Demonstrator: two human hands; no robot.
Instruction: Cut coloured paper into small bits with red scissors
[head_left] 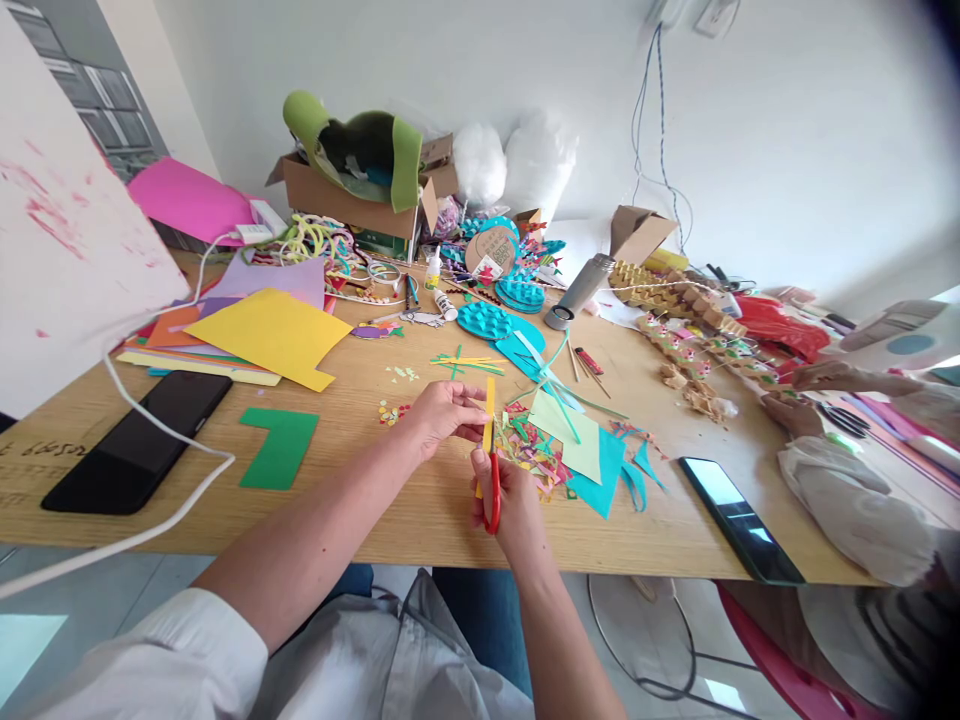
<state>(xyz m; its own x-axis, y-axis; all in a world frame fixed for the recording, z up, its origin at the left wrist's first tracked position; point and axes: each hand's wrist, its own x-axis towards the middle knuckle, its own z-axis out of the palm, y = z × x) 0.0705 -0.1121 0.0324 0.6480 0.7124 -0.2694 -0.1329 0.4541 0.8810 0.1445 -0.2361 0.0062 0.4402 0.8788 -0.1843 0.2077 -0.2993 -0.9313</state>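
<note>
Between the fingertips of my left hand [444, 412] is a narrow yellow paper strip [490, 398], held nearly upright. My right hand [517, 505] grips scissors with red handles [493, 492] just below it, and their blades are mostly hidden by the strip and fingers. Right beside my hands lies a heap of colourful paper scraps [529, 452]. Thin yellow and green strips [466, 362] lie crossed beyond my left hand. Small red and yellow paper bits [393, 411] sit left of it. A pale green sheet [571, 438] overlaps a blue sheet [604, 490] to the right.
Left are a notched green paper [281, 450], a black tablet-like device [139, 440], a white cable [169, 425] and stacked coloured paper [274, 330]. A phone [739, 515] lies near the right front edge. A grey flask [581, 290] lies tilted behind. Another person's hands [795, 412] work at far right.
</note>
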